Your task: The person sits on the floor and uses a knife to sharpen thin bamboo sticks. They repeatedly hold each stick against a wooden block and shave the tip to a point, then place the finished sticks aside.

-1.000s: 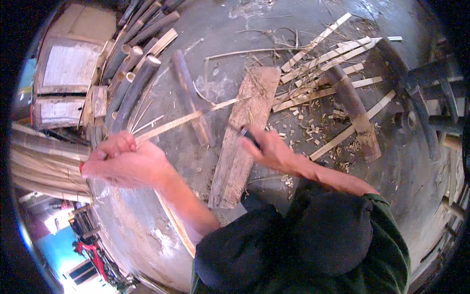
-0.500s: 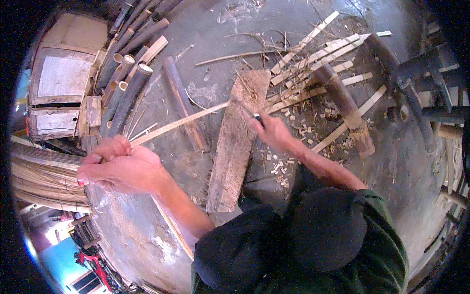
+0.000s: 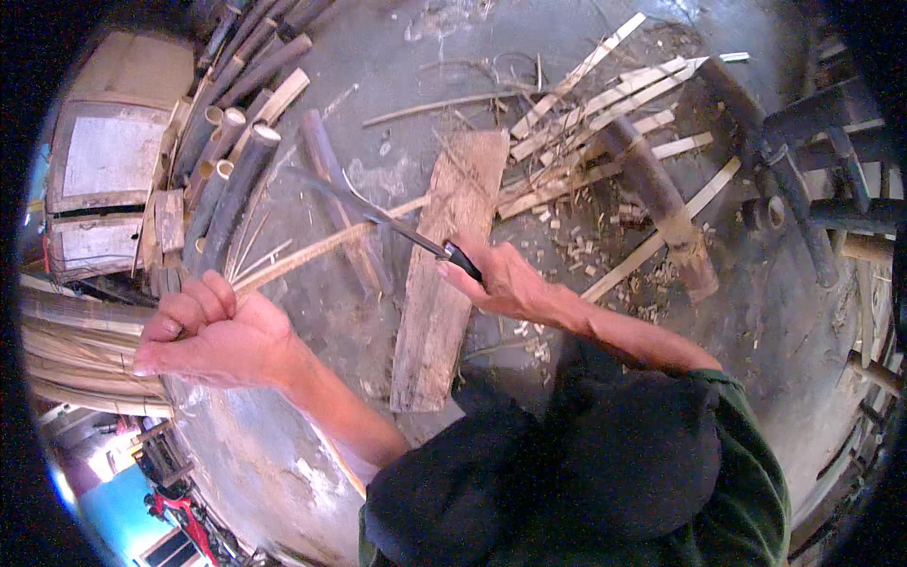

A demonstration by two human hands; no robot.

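My left hand [image 3: 231, 331], at the left, is closed around one end of a long, pale bamboo strip [image 3: 307, 253]. The strip slants up to the right, and its far end reaches the rough wooden board [image 3: 430, 312] lying on the floor in front of me. In my right hand [image 3: 505, 281] is a long-bladed knife [image 3: 408, 231], gripped by its black handle. Its blade points up to the left and crosses over the strip, left of the board. Whether the blade touches the strip, I cannot tell.
Split bamboo slats [image 3: 614, 99] lie beyond the board, with small cut chips [image 3: 539, 345] scattered on the right. A dark bamboo pole [image 3: 666, 203] rests among them, another pole [image 3: 326, 180] left of the board. Bamboo tubes [image 3: 248, 180] and bundled thin strips [image 3: 85, 345] occupy the left.
My right hand has come nearer, and the knife blade has swung from the board out to the left across the strip. My left hand still holds the strip, barely shifted.
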